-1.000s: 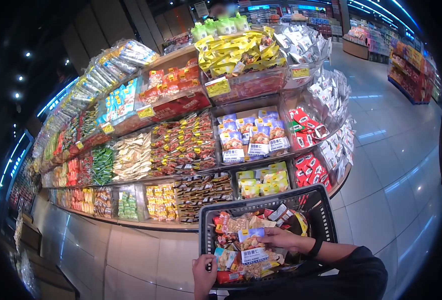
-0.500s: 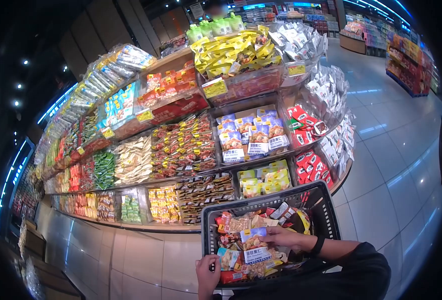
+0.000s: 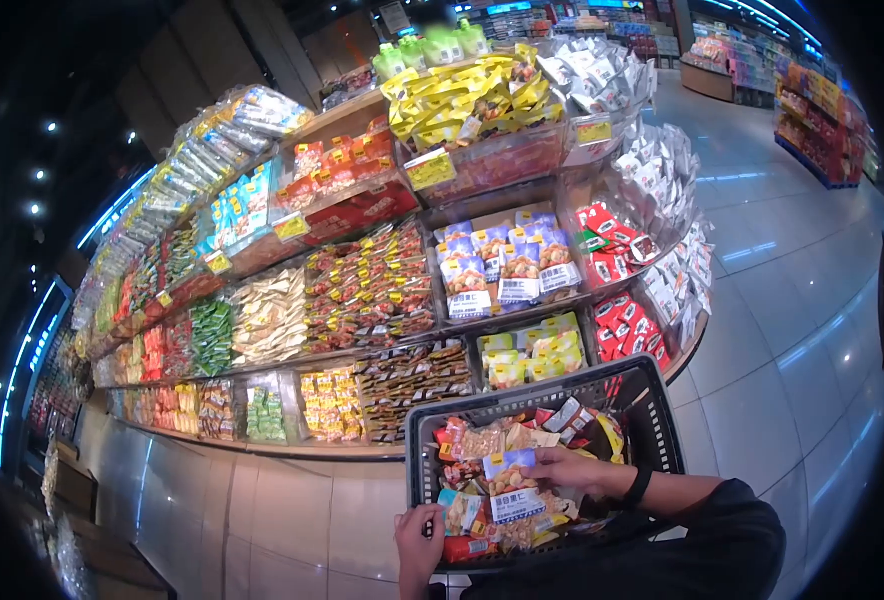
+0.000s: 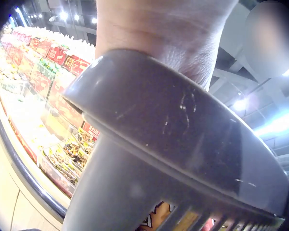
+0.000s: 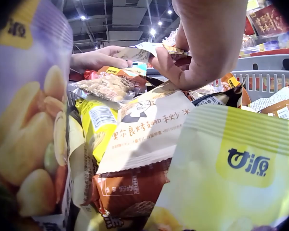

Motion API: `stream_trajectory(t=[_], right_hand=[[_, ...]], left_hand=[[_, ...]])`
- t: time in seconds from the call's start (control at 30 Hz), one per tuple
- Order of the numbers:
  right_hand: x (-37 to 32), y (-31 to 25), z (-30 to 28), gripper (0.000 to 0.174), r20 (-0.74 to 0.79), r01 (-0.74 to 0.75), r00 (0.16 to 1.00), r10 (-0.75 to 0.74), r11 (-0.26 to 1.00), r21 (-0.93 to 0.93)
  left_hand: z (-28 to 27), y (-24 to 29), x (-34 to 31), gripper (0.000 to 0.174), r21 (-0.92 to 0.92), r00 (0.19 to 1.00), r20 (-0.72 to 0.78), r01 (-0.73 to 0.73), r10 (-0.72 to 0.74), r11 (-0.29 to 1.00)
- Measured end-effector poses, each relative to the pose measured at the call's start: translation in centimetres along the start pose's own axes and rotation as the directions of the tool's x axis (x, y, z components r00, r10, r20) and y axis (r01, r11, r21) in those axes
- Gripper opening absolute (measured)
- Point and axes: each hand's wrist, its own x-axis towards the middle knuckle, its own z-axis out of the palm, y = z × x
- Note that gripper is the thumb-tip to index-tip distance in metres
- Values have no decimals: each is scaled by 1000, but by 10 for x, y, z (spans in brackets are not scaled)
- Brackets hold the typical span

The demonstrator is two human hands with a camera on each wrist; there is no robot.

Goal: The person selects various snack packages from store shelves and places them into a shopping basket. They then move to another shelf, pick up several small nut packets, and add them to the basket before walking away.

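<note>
In the head view my right hand [image 3: 566,470] pinches the edge of a blue-and-white nut packet [image 3: 514,486] above the snacks in a dark plastic basket [image 3: 670,428]. My left hand [image 3: 420,538] is curled round the basket's near left rim. The left wrist view is mostly filled by the grey rim [image 4: 173,120], with the wrist above it. The right wrist view shows my right hand [image 5: 207,53] over a beige packet [image 5: 149,130], a yellow-green packet [image 5: 231,168] and a purple packet [image 5: 29,106], with my left hand [image 5: 94,60] farther back.
A curved, tiered display [image 3: 262,450] of snack packets in clear bins stands beyond the basket. Tiled floor [image 3: 762,400] runs along its right side, where a shelf of goods [image 3: 817,125] stands farther off. Yellow price tags [image 3: 430,170] hang on the bins.
The basket and both hands have shifted slightly right in the head view. My right hand holds the same packet throughout, and my left hand stays at the rim.
</note>
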Motion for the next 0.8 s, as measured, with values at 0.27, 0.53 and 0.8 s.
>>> stream_trajectory(t=[0.27, 0.53, 0.8], right_hand=[[-3, -6, 6, 31, -19, 14, 1000, -12, 996, 89], [-11, -16, 6, 28, 11, 1, 1000, -2, 998, 57], [-7, -6, 8, 22, 0, -8, 1000, 8, 999, 35]], left_hand=[[-10, 9, 4, 13, -87, 995, -72, -70, 64, 994], [-135, 3, 71, 18, 241, 949, -205, -188, 239, 952], [-309, 23, 255, 19, 518, 753, -306, -382, 583, 765]])
